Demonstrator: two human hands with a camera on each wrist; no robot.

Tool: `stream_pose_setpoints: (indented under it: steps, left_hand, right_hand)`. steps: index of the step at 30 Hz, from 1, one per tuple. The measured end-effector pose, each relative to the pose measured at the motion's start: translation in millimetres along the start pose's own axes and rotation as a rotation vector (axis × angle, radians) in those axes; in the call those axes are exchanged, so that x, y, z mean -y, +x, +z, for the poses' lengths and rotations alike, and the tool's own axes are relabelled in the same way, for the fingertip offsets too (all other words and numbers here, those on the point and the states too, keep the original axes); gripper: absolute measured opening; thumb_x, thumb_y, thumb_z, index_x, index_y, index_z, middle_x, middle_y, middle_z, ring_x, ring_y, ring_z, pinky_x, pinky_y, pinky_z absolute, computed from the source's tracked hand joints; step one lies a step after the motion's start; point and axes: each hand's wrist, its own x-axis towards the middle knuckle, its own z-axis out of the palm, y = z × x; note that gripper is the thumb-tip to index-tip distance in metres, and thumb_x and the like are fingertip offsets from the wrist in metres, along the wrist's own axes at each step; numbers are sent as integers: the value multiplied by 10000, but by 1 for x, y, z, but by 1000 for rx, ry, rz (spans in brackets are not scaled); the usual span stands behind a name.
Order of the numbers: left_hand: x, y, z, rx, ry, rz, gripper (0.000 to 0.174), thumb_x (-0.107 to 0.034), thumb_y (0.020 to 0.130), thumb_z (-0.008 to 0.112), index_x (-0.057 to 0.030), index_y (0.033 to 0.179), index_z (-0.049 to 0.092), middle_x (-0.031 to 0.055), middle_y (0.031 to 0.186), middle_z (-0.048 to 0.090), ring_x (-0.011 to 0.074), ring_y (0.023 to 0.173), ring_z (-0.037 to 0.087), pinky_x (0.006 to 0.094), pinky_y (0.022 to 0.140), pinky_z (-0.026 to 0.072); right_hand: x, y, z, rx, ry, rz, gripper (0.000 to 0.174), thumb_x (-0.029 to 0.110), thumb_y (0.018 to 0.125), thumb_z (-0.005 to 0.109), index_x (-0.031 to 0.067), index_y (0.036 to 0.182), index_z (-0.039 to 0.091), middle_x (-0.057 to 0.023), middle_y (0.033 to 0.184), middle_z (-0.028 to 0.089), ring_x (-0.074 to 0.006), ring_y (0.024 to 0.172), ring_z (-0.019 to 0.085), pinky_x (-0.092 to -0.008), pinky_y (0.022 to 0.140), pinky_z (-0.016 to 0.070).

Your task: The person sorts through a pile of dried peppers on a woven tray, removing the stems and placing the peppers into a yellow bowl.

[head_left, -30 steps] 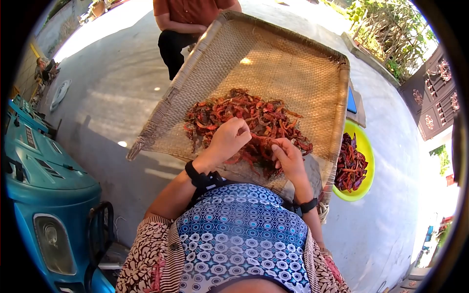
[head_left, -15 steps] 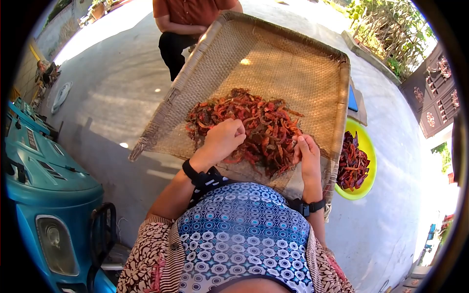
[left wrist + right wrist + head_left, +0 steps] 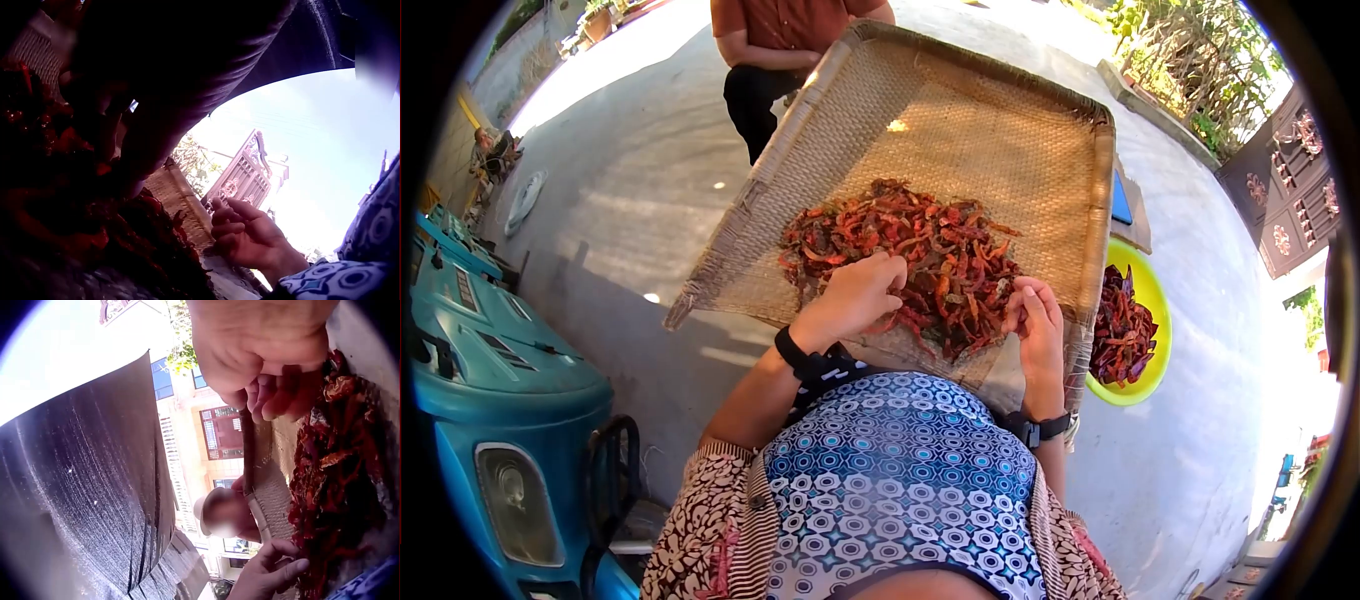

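A heap of dried red chili peppers [image 3: 945, 255] lies on a woven bamboo tray [image 3: 1000, 130] in front of the person. Over the near left part of the heap is the left hand [image 3: 858, 293], its fingers bent and its thumb apart from them. In the right wrist view, the left hand [image 3: 272, 572] shows a gap between thumb and forefinger, close to the peppers. At the heap's right edge, the right hand [image 3: 1037, 318] is raised with loosely curled fingers. No pepper shows in the right hand [image 3: 250, 234] in the left wrist view.
A yellow-green basin [image 3: 1157, 310] of darker red chilies stands right of the tray. Beyond the tray's far left side sits another person [image 3: 785, 60]. A teal vehicle [image 3: 510, 350] is at the left, with a blue item [image 3: 1121, 205] beside the tray's right rim.
The right hand has moved right from the heap's near middle to its right edge, and its fingers have loosened. The left hand has shifted slightly nearer the body, its thumb parting from the fingers.
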Motion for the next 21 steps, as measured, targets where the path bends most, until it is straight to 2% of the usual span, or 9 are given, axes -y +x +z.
stream_pose_setpoints:
  steps: [2,5,8,11,12,15,17,19,21]
  left_hand:
    - [-10,2,-9,27,-174,-102,229,-122,805,721,-67,929,536,79,826,576,204,736,573,372,643,447]
    - [-18,5,-13,52,-339,-118,218,-140,836,722,-40,926,551,60,845,600,136,752,571,312,629,443]
    - [-19,7,1,2,-541,-126,178,-139,872,695,-16,935,582,48,837,619,109,764,573,271,635,452]
    - [-13,11,14,96,-688,-132,203,-168,890,678,-23,1013,609,64,869,631,177,806,619,325,676,492]
    - [-14,11,13,73,-663,-131,195,-167,892,673,-23,1008,612,68,874,634,180,808,623,327,680,494]
    - [-15,10,13,-21,-497,-106,167,-148,895,658,-23,997,616,75,891,622,182,808,621,332,686,496]
    - [-11,9,14,-120,-262,-55,140,-116,894,651,-25,993,611,72,905,587,179,800,604,334,687,491]
    - [-2,7,18,-105,-112,7,149,-108,873,656,-45,1002,615,78,905,559,225,811,602,361,706,492]
    - [7,5,28,-111,10,79,175,-101,843,664,-80,1008,611,88,923,511,285,827,596,395,714,489]
  right_hand:
    - [1,1,13,174,-147,50,207,203,991,551,55,1132,589,-21,807,612,-76,602,542,-219,562,449]
    - [2,1,36,380,-301,150,276,270,975,587,55,1148,574,-36,833,628,-72,595,570,-213,550,458]
    - [5,0,52,532,-413,248,305,259,975,590,39,1183,555,-53,847,648,-82,605,601,-211,544,477]
    - [-1,1,55,549,-435,312,264,278,972,597,39,1083,583,-42,809,653,-75,599,608,-207,536,479]
    - [-4,1,54,549,-445,331,254,279,972,596,40,1058,588,-39,797,652,-76,596,609,-209,533,480]
    - [0,2,46,452,-399,342,241,288,959,612,57,905,569,-15,716,626,-75,559,589,-217,521,475]
    - [4,2,33,337,-362,274,224,271,967,600,64,888,564,-13,712,622,-76,546,579,-215,517,470]
    - [12,4,16,207,-326,182,207,244,981,579,66,876,567,-10,713,614,-80,543,568,-215,519,465]
    - [23,6,-4,-4,-242,70,203,259,986,572,71,910,587,-3,717,598,-94,557,556,-230,522,452]
